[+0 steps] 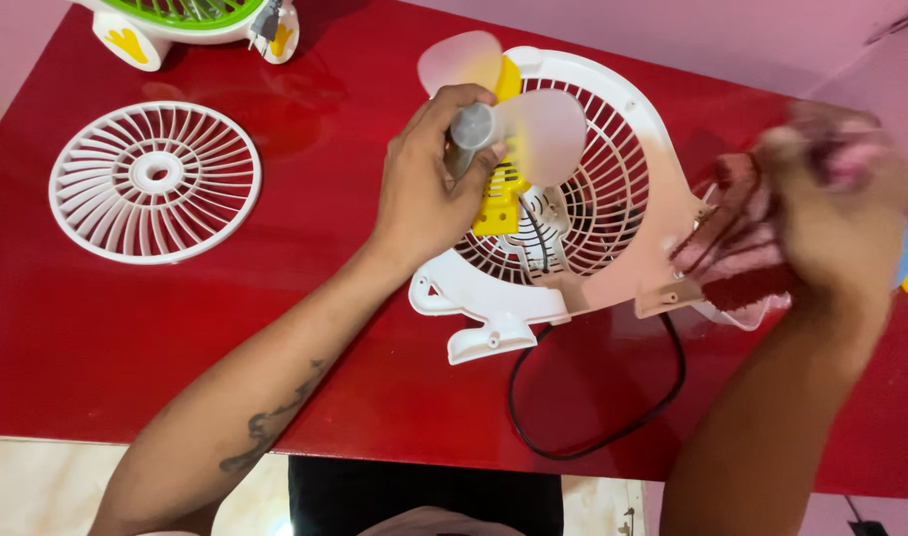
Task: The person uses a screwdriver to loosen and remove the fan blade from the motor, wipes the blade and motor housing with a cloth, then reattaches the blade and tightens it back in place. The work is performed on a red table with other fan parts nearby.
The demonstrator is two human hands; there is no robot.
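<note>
Hands: left (429, 189) grips motor (471, 129); right (841, 213) near table edge (424, 447).

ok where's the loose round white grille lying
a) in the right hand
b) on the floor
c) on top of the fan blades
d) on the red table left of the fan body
d: the round white grille lies flat on the red table, apart from and left of the fan body that the left hand grips.

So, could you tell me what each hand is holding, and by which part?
The left hand grips the fan blade assembly by its grey hub. The right hand is blurred around a red cloth.
</note>
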